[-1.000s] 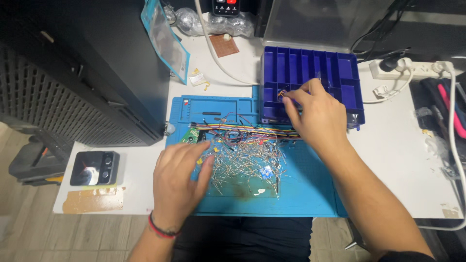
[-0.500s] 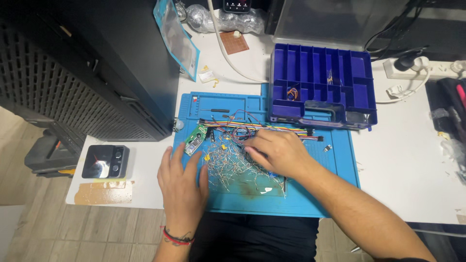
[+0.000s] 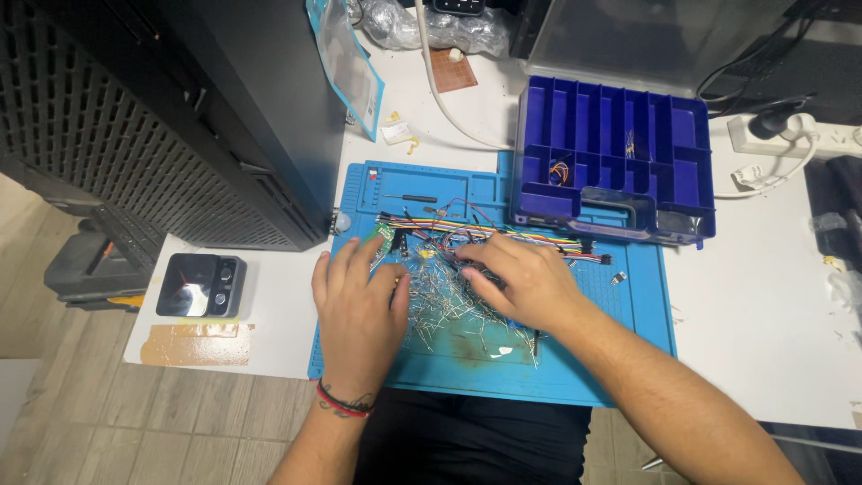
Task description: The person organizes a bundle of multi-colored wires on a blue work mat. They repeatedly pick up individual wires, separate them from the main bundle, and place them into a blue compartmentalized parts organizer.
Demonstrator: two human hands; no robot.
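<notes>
We see the left hand [image 3: 359,310] lying palm down on the blue work mat [image 3: 620,337], fingers spread and pointing away from the body, its thumb at the edge of the heap of loose metal-legged components [image 3: 449,310]. It is flat and released, gripping nothing. A red and black cord bracelet [image 3: 341,402] circles its wrist.

The right hand [image 3: 521,280] comes in from the lower right, forearm slanting across the mat's corner. Its fingers curl down into the top of the heap, just beside the bundle of coloured jumper wires [image 3: 503,235]. We cannot tell whether the fingertips are pinching a piece or only resting on the pile, since the hand's back hides them.

The heap sits in the middle of the mat, between the two hands, touching both. The jumper wires run across the mat just beyond it, and a small green circuit board [image 3: 384,235] peeks out near the left fingertips.

Beyond the mat's far right corner stands a blue compartment organizer box [image 3: 628,157], with a small coil of orange wire [image 3: 558,171] in one compartment. A dark computer case [image 3: 180,117] stands to the left, on the white table [image 3: 772,314]. A small black device [image 3: 199,286] sits on the table's left end, above a strip of brown tape [image 3: 190,343]. A white power strip [image 3: 790,136] lies at the far right.
</notes>
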